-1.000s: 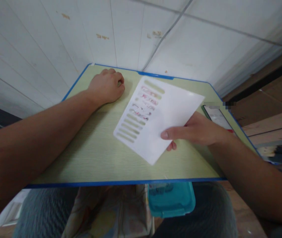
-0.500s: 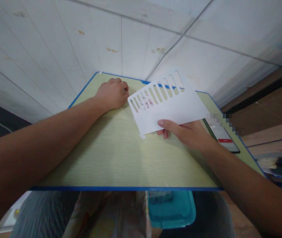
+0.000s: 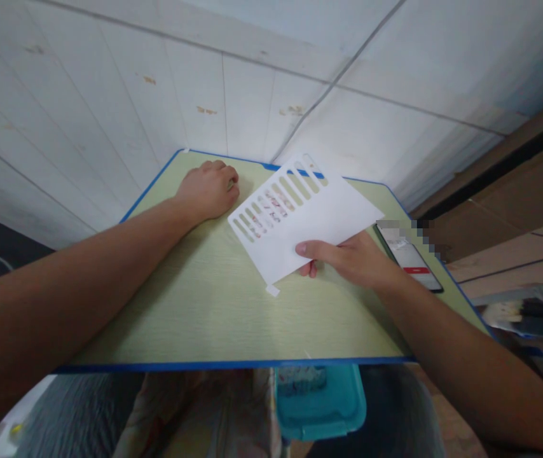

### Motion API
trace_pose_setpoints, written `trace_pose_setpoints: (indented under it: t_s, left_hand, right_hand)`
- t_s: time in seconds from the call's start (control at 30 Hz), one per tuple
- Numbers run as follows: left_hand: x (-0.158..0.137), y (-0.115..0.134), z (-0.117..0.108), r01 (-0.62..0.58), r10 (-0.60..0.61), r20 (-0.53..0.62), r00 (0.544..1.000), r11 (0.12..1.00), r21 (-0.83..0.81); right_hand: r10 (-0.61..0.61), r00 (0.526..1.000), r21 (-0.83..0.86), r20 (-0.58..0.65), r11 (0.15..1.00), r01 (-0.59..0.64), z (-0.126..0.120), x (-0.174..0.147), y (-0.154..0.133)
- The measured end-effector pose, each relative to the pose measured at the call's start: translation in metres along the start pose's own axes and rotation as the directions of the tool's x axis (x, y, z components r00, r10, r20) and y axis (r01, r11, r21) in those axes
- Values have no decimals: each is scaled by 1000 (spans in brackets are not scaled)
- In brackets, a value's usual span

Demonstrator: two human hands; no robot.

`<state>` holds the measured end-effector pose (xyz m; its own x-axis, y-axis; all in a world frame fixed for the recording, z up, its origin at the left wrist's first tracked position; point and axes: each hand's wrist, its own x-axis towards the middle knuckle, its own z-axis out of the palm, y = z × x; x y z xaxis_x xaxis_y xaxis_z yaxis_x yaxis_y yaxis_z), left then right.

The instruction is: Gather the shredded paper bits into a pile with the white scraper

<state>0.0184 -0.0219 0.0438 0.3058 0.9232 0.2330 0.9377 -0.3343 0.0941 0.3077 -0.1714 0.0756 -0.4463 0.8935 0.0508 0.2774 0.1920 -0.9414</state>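
Note:
My right hand grips the lower edge of a white slotted card, thumb on top and fingertips curled beneath. The card is tilted over the table, with a row of long rounded slots along its far left side. Reddish and pale patterned bits show through several slots; what they belong to is hidden. A small white tab shows by the card's near corner. My left hand rests curled on the table, left of the card and apart from it. What its fingers enclose, if anything, is hidden.
The pale green table has a blue edge and stands against a white panelled wall. A phone lies at the table's right side. Below the front edge is a teal plastic container. A grey cable runs along the wall.
My right hand has turned the card, swinging its slotted side leftward and its near corner down. My left hand keeps its curled pose on the table. The whole view has shifted slightly.

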Motion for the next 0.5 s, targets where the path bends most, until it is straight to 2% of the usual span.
trace_pose_setpoints:
  t_s: [0.13,0.2,0.3,0.5]
  left_hand:
    - [-9,7,-4,17,-21,-123,992,999,-34]
    - [-13,10,-4,42,-47,-86,995,997,-63]
    - [-15,12,1,70,-68,31,997,993,-95]
    - [-11,8,6,74,-66,78,995,992,-101]
  right_hand:
    - [7,1000,-10,11,1000,-7,-7,1,3]
    - [24,997,5,68,1000,-24,-10,0,2]
    - [29,988,31,153,999,-34,-10,-2,0]
    - [19,994,61,109,998,-26,-2,-3,2]
